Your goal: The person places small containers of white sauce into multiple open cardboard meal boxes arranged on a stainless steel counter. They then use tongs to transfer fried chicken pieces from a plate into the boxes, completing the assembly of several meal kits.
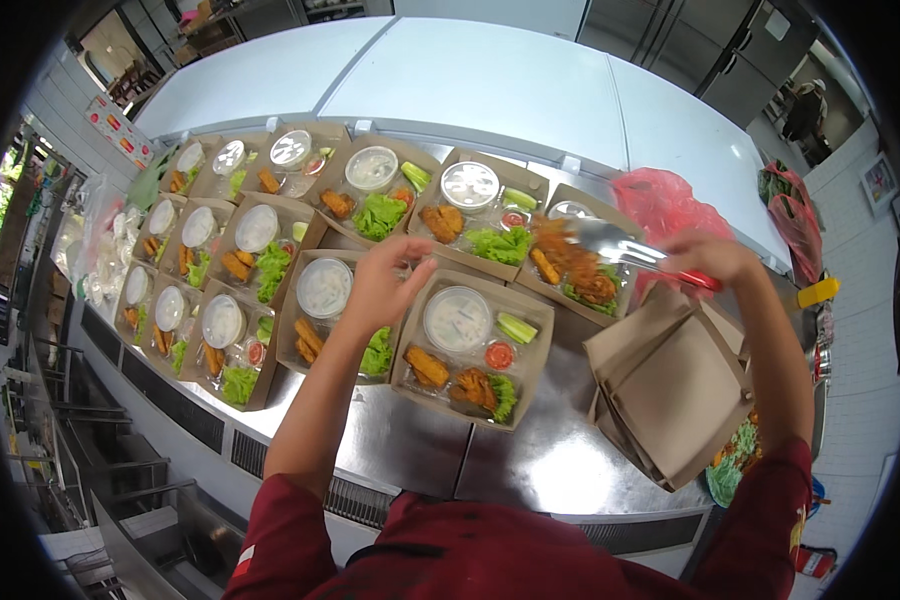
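Observation:
My right hand (705, 258) grips the red handle of metal tongs (615, 243), reaching in from the right. At their tip a piece of fried chicken (560, 245) is smeared by motion, over the right-hand cardboard meal box (620, 308). That box holds fried pieces, lettuce and a lidded cup, partly hidden by the tongs. My left hand (390, 285) is empty, thumb and fingers apart, above the gap between two front boxes. Below it, the nearest box (533, 375) contains a lidded white cup (457, 320), cucumber (516, 327), a small red sauce cup (499, 354), fried pieces and lettuce.
Several filled boxes stand in rows to the left on the steel counter (410, 440). A stack of brown boxes (675, 385) leans at the right, beside a pink plastic bag (670, 205). White chest lids (480, 95) run along the back. Clear plastic packaging (95, 240) sits far left.

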A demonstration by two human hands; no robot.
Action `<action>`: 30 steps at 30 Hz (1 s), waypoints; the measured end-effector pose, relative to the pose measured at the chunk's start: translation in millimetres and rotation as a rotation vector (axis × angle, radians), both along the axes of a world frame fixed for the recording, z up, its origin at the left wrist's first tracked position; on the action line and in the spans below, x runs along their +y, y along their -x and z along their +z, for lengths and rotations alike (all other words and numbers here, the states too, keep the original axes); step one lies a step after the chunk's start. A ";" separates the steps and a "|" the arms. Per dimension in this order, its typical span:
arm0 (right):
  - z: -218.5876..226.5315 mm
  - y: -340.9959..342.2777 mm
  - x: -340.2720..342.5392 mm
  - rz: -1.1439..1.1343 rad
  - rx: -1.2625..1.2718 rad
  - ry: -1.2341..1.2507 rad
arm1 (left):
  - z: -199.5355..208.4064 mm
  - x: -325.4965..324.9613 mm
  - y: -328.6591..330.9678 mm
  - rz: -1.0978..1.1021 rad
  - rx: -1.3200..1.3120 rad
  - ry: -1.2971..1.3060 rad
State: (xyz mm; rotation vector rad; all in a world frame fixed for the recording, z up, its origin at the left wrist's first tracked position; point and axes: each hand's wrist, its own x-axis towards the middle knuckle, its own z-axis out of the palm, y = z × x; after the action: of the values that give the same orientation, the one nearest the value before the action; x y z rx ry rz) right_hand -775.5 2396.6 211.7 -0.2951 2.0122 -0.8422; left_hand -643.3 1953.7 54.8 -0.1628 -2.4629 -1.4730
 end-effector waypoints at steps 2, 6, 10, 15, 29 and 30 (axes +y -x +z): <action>-23.7 32.5 -50.9 0.085 -0.074 -0.053 | -8.0 -10.7 24.5 -0.044 -0.014 -0.020; -55.2 85.8 -108.5 0.148 -0.178 -0.174 | -19.4 -22.8 75.6 -0.177 -0.086 0.045; -76.7 124.6 -137.9 0.206 -0.291 -0.285 | -17.1 -21.0 113.8 -0.312 -0.238 0.123; -109.4 141.3 -147.9 0.260 -0.349 -0.342 | -38.6 -15.0 142.5 -0.467 -0.273 0.240; -54.4 85.7 -148.6 0.497 0.455 -0.584 | -40.3 16.2 157.1 -0.446 -0.371 0.329; -55.7 80.4 -151.6 0.520 0.495 -0.601 | -40.0 18.2 156.8 -0.435 -0.366 0.366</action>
State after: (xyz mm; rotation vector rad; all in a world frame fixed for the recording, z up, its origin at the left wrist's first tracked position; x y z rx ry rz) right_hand -855.9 2245.1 156.0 -0.6824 2.3655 0.1929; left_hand -800.2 1971.9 14.8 -0.5798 -3.1381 -1.2664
